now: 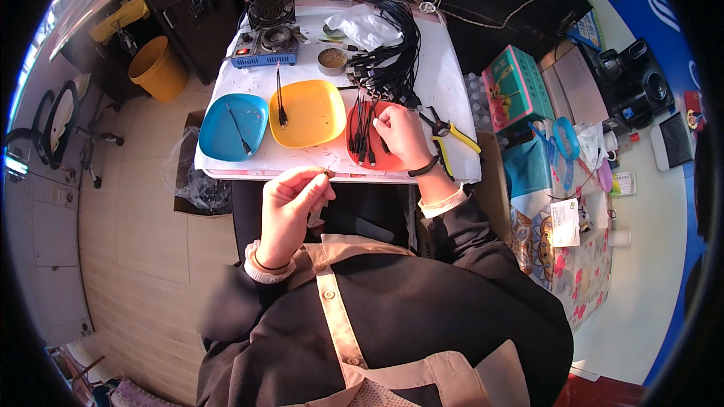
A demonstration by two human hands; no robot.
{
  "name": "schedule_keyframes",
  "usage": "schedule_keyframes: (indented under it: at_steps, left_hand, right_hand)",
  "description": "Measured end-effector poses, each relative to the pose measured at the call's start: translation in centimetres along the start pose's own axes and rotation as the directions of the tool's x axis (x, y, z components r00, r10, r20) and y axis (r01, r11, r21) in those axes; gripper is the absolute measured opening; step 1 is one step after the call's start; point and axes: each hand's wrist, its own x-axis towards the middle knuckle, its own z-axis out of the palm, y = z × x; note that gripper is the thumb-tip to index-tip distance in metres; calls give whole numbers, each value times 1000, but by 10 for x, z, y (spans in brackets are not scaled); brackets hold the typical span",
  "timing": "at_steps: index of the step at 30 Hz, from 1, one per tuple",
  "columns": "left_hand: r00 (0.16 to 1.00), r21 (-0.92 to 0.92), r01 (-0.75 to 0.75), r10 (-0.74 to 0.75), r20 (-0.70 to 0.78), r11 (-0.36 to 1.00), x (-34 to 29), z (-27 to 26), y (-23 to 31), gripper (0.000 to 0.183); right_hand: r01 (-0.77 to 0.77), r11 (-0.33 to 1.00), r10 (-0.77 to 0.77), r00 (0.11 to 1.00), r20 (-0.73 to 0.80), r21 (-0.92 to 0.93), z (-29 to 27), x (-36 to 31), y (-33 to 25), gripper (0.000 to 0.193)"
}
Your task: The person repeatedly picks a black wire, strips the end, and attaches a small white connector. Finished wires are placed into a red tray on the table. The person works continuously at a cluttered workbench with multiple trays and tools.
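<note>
On the tabletop (pixel 452 90), the right hand (pixel 403 136) rests over the red tray (pixel 354 154), fingers curled on a thin black cable (pixel 364 132). Nearer, the left hand (pixel 290 200) pinches a small connector end (pixel 329 173). These cables look light and limp; best gripped at the stiff plug.

I can't make out what my left hand (pixel 290 194) pinches; it's too small. My right hand (pixel 401 134) covers part of the red tray (pixel 353 152). The fan (pixel 271 7) blurs near the rim.
</note>
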Motion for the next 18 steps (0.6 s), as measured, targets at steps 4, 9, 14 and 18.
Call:
schedule_keyframes:
  at_steps: [4,9,14,18]
  left_hand:
    - [998,-34,-46,44,-49,998,2,4,5,15]
    - [988,-263,-131,104,-114,956,11,24,9,21]
    - [987,-276,-159,143,-79,948,3,35,12,19]
    - [985,-260,-174,166,-53,950,-4,39,9,17]
  right_hand:
    - [-57,960,90,990,-110,273,-18,-16,-29,17]
    - [48,823,-110,991,76,566,-41,-74,-86,6]
    - [94,764,-179,981,70,638,-46,-104,-116,6]
    - [168,813,-223,974,31,558,-48,-111,-118,6]
